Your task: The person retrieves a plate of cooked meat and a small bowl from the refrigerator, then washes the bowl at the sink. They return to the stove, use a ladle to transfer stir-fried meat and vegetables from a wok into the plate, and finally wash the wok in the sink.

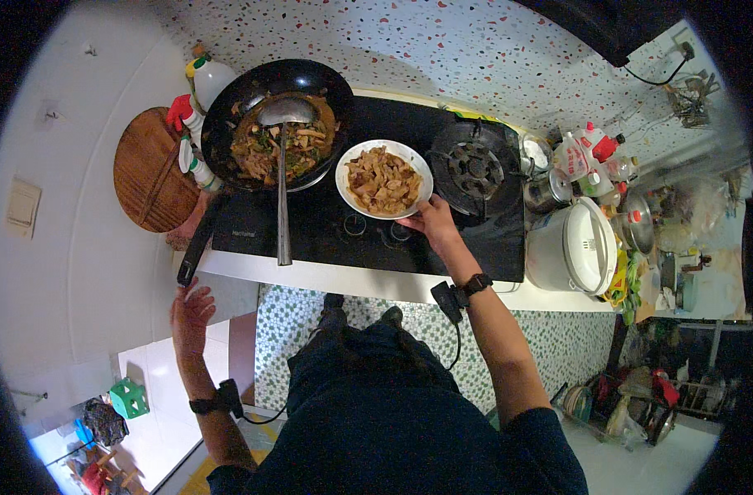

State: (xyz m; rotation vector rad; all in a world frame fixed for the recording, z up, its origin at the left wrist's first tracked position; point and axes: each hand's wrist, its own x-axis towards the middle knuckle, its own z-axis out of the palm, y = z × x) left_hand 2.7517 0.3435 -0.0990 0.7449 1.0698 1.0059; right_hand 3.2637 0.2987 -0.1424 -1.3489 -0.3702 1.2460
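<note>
My right hand (pixel 435 221) grips the rim of a white bowl (pixel 429 179) of cooked sliced meat (pixel 382 179), above the black glass gas hob (pixel 376 247). At the left, a black wok (pixel 302 74) holds meat and green vegetables in brown sauce. A metal ladle (pixel 283 204) rests in it, its bowl on the food and its handle reaching over the hob's front edge. My left hand (pixel 193 308) is just below the end of the wok's black handle (pixel 198 244), fingers apart and holding nothing; whether a fingertip touches the handle, I cannot tell.
An unused burner (pixel 475 164) lies right of the bowl. Beyond it stand a lidded white bucket (pixel 562 247), a metal-lidded jar (pixel 546 190) and several bottles (pixel 593 182). Left of the wok are spray bottles (pixel 197 164) and a round wooden board (pixel 151 173) against the wall.
</note>
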